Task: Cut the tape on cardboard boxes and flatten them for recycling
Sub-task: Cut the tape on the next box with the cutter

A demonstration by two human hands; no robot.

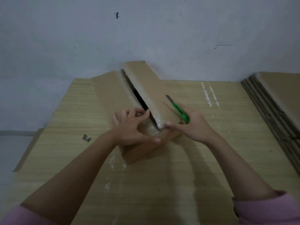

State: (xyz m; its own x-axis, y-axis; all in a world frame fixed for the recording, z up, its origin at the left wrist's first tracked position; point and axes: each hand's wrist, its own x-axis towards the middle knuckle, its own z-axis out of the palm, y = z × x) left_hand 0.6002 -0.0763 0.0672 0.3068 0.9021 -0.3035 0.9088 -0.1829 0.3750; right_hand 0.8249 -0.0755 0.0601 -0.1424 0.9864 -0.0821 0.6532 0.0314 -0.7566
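A long brown cardboard box (pixel 112 93) lies on the wooden table, running away from me toward the wall. Its two top flaps are parted along the middle seam, showing a dark gap (pixel 139 98), and clear tape clings to the flap edges. My left hand (pixel 134 129) grips the near end of the left flap, fingers curled at the seam and thumb on the box's front face. My right hand (pixel 193 127) holds a green utility knife (pixel 180 111) with its blade out, pointing up and away over the right flap (pixel 146 83); its fingertips touch that flap's near corner.
A stack of flattened cardboard (pixel 276 104) lies at the table's right edge. The wooden table (pixel 162 184) carries bits of tape residue and a dark mark (pixel 86 138). A pale wall stands just behind the box. A cardboard piece (pixel 27 151) hangs off the left edge.
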